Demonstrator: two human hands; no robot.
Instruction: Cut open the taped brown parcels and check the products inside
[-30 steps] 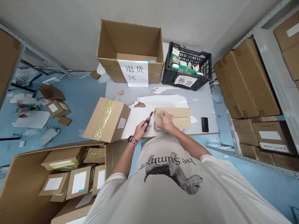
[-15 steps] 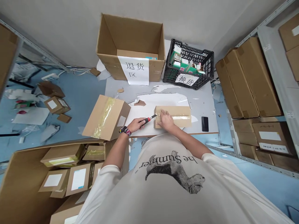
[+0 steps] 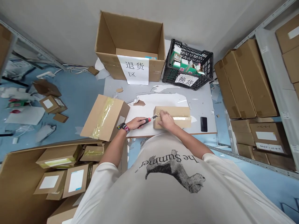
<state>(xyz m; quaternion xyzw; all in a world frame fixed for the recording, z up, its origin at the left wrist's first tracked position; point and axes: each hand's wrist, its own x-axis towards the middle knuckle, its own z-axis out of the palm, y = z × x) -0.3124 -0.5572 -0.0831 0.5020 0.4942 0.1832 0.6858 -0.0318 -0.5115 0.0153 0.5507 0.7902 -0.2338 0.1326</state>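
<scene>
My left hand [image 3: 135,123] is closed around a red and black utility knife [image 3: 147,120]. Its dark blade reaches the left end of a small cardboard box [image 3: 184,111], beside my right fingertips; whether it touches the tape I cannot tell. My right hand [image 3: 166,120] rests on the left part of that box with bent fingers, gripping it against the table. Clear tape [image 3: 181,118] runs lengthwise along the box top. Left of the knife stands a larger cardboard box [image 3: 93,115] with yellowish tape, tilted at the table's edge.
At the back stand a large open carton [image 3: 107,67] with a paper sign and a black crate [image 3: 169,74] holding small green boxes. A phone [image 3: 204,124] lies at right. A big carton [image 3: 14,180] of parcels stands lower left; shelves with boxes [image 3: 254,74] rise at right.
My left hand and the knife have shifted very slightly left and down. My right hand keeps its place on the small box. The whole view has shifted a little.
</scene>
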